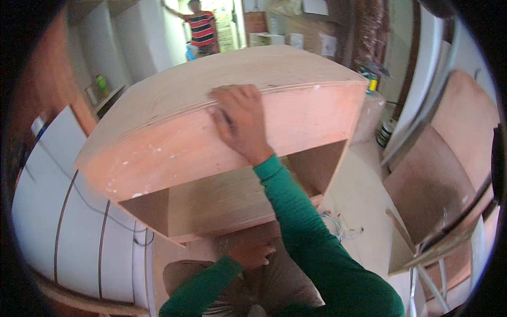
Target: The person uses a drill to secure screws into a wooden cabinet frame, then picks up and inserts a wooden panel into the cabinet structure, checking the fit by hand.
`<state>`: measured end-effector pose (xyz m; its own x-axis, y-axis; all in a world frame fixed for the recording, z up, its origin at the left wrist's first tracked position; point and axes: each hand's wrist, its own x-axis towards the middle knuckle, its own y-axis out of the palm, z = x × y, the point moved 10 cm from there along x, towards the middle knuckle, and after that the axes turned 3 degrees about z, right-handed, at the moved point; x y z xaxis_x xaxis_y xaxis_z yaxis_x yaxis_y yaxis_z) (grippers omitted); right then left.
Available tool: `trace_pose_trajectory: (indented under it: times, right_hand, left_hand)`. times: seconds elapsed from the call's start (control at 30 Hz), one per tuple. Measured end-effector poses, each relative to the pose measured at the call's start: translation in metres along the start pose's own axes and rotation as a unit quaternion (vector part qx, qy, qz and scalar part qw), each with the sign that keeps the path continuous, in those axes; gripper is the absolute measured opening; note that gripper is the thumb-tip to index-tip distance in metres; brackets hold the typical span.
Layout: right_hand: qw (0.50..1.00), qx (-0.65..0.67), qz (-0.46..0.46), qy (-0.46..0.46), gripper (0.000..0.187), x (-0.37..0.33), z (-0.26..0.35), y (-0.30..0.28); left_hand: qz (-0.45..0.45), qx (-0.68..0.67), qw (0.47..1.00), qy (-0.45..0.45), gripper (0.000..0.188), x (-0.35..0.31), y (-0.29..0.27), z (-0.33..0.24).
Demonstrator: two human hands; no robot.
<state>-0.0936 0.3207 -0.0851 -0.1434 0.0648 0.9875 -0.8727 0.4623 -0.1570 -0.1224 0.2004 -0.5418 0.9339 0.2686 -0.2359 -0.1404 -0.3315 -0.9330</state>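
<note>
A large plywood cabinet [296,113] stands in front of me, its front painted pale orange with white specks, above an uncovered compartment. My right hand [240,121] is at the upper front edge of the cabinet, its fingers bent over that edge and the thumb against the front face. A dark patch shows between thumb and fingers; whether it is a small object or shadow I cannot make out. Lower down, my left hand [253,256] rests over my lap below the compartment, its fingers loosely stretched, with nothing visible in it.
White panels [42,211] lean at the left. Brown curved boards [430,174] lean at the right, near a wooden frame [417,259] and a small can [386,132]. A pale cable [338,227] lies on the floor. A person in a striped shirt [202,29] stands far back.
</note>
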Motion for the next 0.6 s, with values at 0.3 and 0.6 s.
trace_pose_trajectory:
  times: [0.3, 0.6]
  right_hand:
    - [0.999, -0.040, -0.004, -0.017, 0.037, -0.008, 0.008, 0.008]
    - [0.998, -0.057, 0.015, -0.017, 0.031, -0.007, 0.018, 0.014]
  left_hand:
    - [-0.006, -0.121, 0.975, -0.184, 0.043, -0.002, -0.054, -0.026]
    - [-0.109, -0.021, 0.984, -0.141, 0.043, -0.011, -0.068, -0.037]
